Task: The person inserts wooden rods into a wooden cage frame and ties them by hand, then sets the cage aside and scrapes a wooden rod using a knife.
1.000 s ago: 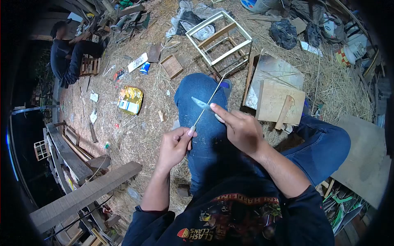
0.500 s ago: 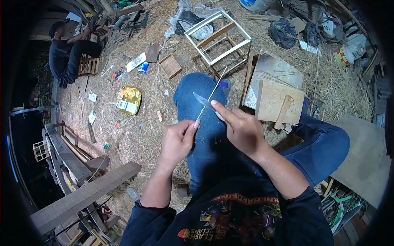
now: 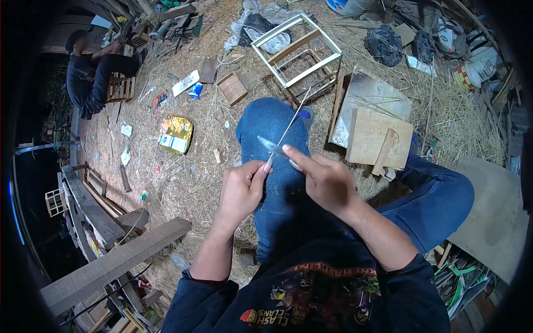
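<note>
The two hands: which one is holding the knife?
The right hand grips the knife; the left hand instead pinches the near end of a thin strip.

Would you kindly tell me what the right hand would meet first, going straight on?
Beyond the knife it holds, the right hand would probably meet the thin stick first, though depth is unclear.

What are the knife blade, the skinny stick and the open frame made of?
The knife blade looks like metal, grey with a dull shine. The skinny stick could be bamboo or plain wood: it's pale and slender. The open frame seems wooden, with pale, straight bars; painted or bare, I can't tell.
</note>
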{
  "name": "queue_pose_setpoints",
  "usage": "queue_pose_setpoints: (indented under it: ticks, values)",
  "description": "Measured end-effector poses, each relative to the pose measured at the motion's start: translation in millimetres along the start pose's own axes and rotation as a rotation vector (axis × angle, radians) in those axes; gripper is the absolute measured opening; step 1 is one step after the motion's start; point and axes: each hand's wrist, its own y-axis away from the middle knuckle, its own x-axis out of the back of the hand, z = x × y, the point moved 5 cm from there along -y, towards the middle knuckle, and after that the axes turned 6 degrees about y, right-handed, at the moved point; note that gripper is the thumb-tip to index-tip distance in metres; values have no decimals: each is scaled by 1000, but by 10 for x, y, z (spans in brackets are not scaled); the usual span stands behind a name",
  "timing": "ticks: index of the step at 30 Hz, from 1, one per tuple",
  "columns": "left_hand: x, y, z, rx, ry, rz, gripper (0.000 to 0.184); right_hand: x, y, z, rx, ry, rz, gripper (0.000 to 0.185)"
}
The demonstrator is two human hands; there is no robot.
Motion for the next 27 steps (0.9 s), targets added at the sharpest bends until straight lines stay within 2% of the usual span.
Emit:
queue_pose_setpoints:
  ticks: [2,4,6,11,14,18,27]
  values:
    - [-1,-2,20,-35,8,12,21,-17,-12,33,10,-19,35,48]
    - [-12,-6,-17,-54,7,21,22,-15,-28,62,8,-44,64,58]
    - [-8,-8,-5,-73,6,32,22,-30,44,-41,17,-3,22,57]
    - [20,13,-50,39,14,-8,24,-65,29,-30,14,-39,-10,55]
    - [120,128,2,14,-96,11,23,-8,-10,-9,9,-30,17,53]
    - [110,215,-122,0,-40,19,24,-21,-18,14,1,-69,28,50]
    - [22,149,-176,32,17,38,21,-38,65,-111,21,51,31,47]
